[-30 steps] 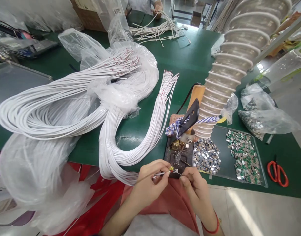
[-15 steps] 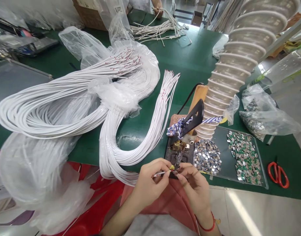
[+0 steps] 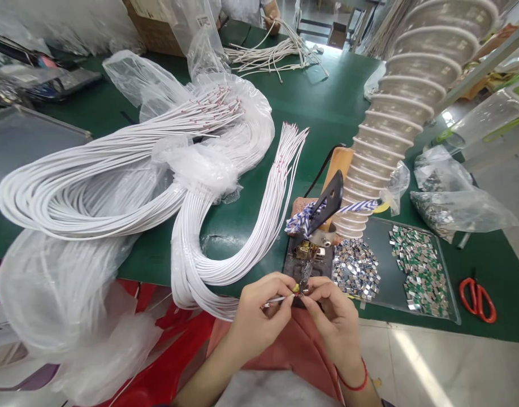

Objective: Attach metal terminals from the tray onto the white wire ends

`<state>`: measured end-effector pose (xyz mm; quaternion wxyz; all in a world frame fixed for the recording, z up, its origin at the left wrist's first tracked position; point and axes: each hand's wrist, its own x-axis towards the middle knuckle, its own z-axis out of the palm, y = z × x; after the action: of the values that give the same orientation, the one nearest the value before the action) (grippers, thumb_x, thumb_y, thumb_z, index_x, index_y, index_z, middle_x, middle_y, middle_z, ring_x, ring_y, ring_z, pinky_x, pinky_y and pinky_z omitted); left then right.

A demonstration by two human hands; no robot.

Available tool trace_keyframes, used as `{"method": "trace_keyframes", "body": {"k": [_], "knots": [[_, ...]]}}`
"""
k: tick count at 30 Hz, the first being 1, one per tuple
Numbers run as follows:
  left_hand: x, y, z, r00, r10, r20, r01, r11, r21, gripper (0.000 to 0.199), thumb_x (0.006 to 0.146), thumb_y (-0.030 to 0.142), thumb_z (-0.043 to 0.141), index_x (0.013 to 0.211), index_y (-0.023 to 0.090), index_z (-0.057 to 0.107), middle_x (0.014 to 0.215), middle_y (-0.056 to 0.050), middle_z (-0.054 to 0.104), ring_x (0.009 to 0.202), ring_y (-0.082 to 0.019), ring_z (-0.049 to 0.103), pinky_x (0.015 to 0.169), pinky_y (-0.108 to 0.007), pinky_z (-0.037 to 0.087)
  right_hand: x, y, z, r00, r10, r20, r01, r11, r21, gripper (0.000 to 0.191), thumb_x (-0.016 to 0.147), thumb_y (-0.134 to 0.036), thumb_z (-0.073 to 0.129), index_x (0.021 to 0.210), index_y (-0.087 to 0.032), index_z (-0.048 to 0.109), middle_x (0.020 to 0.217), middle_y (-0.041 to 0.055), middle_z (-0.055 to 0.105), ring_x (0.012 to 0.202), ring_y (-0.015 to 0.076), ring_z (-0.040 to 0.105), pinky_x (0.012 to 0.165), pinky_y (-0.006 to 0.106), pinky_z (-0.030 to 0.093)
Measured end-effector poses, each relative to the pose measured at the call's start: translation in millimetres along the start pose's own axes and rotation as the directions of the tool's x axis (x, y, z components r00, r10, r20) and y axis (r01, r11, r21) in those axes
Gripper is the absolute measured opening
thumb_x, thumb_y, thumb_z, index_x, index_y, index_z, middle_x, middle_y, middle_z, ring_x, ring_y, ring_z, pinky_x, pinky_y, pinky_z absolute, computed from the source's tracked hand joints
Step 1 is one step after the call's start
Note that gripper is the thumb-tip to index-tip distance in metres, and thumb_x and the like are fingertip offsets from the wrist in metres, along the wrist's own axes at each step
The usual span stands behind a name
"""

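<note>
Grip: left hand [image 3: 259, 317] pinches white wire [image 3: 276, 299] | right hand [image 3: 333, 325] narrow, just beside wire tip [image 3: 292, 296], contents unclear

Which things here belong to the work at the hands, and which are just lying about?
In use: left hand, right hand, white wire, white wire bundle, clamp on its stand, tray of metal clips.
Lying about: red scissors, bag of clips, ribbed duct.

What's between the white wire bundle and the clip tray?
Head view: a dark stand with a brass clamp, under a black bracket tied with striped cloth.
</note>
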<state>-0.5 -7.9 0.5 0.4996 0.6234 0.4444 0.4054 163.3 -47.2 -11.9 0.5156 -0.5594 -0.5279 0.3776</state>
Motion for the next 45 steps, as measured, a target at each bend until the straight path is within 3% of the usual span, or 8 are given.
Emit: {"method": "trace_keyframes", "body": {"k": [4,8,12,15,21,35,45], "knots": [[1.4,0.2,-0.6,0.999,-0.046,0.005,0.046,0.999,-0.020,0.019,0.083,0.010,0.058,0.066,0.017,0.063,0.082,-0.006,0.074,0.051,-0.009,0.051,0.045,-0.020,0.033,-0.1,-2.7,-2.8,0.999,-0.035,-0.010,0.034,0.995,-0.094,0.018,0.097,-0.025,0.069,0.079,-0.021,0.066,0.086,0.0055,0.074,0.076,0.0171,0.072,0.064,0.023,0.058],[0.8,-3.8,-1.3,0.995,-0.096,0.014,0.096,0.995,-0.019,0.018,0.082,0.011,0.057,0.065,0.016,0.064,0.081,-0.006,0.075,0.054,-0.010,0.055,0.048,-0.019,0.034,-5.3,-3.2,-9.0,0.996,-0.089,-0.027,0.081,0.973,-0.216,0.017,0.098,-0.020,0.064,0.081,-0.023,0.064,0.069,-0.0024,0.066,0.055,0.0114,0.060,0.051,0.018,0.049],[-0.8,-7.9,-0.2,0.993,-0.118,0.015,0.118,0.993,0.006,0.020,0.082,0.011,0.057,0.065,0.017,0.065,0.082,-0.006,0.075,0.057,-0.011,0.057,0.049,-0.019,0.035,-9.5,-1.1,-10.9,0.997,-0.077,-0.011,0.072,0.967,-0.246,0.016,0.097,-0.017,0.063,0.083,-0.023,0.064,0.067,-0.0044,0.063,0.052,0.0104,0.056,0.048,0.017,0.045],[-0.9,-7.4,0.8,0.994,-0.106,0.013,0.105,0.994,0.019,0.020,0.082,0.011,0.057,0.064,0.017,0.064,0.080,-0.006,0.075,0.059,-0.012,0.060,0.049,-0.019,0.036,-9.5,0.4,-7.9,0.997,-0.072,-0.030,0.064,0.976,-0.208,0.018,0.095,-0.018,0.067,0.079,-0.023,0.062,0.071,-0.0026,0.062,0.059,0.0122,0.059,0.051,0.018,0.047],[-0.9,-3.8,0.9,0.994,-0.109,-0.008,0.109,0.994,0.019,0.020,0.083,0.012,0.059,0.065,0.017,0.065,0.081,-0.007,0.076,0.066,-0.015,0.067,0.058,-0.021,0.046,-9.4,-3.7,-2.3,0.989,-0.139,-0.041,0.131,0.979,-0.156,0.015,0.093,-0.013,0.070,0.083,-0.023,0.067,0.092,0.0036,0.074,0.084,0.0165,0.072,0.076,0.024,0.060],[4.0,-3.5,-5.5,0.982,-0.149,0.115,0.151,0.988,-0.010,0.021,0.085,0.013,0.056,0.066,0.017,0.063,0.082,-0.006,0.074,0.068,-0.015,0.065,0.055,-0.021,0.042,-6.5,1.0,-3.6,0.998,-0.049,-0.040,0.050,0.998,0.024,0.018,0.089,-0.008,0.072,0.080,-0.023,0.068,0.096,0.0019,0.078,0.082,0.0124,0.075,0.077,0.018,0.063],[9.1,2.4,-7.0,0.989,-0.127,0.074,0.129,0.991,-0.023,0.020,0.085,0.012,0.056,0.066,0.017,0.061,0.080,-0.006,0.073,0.064,-0.013,0.062,0.051,-0.019,0.038,0.6,-3.5,-1.8,0.997,-0.072,-0.021,0.072,0.997,0.000,0.019,0.088,-0.007,0.072,0.079,-0.023,0.067,0.097,0.0011,0.077,0.082,0.0111,0.075,0.077,0.017,0.061]]}}
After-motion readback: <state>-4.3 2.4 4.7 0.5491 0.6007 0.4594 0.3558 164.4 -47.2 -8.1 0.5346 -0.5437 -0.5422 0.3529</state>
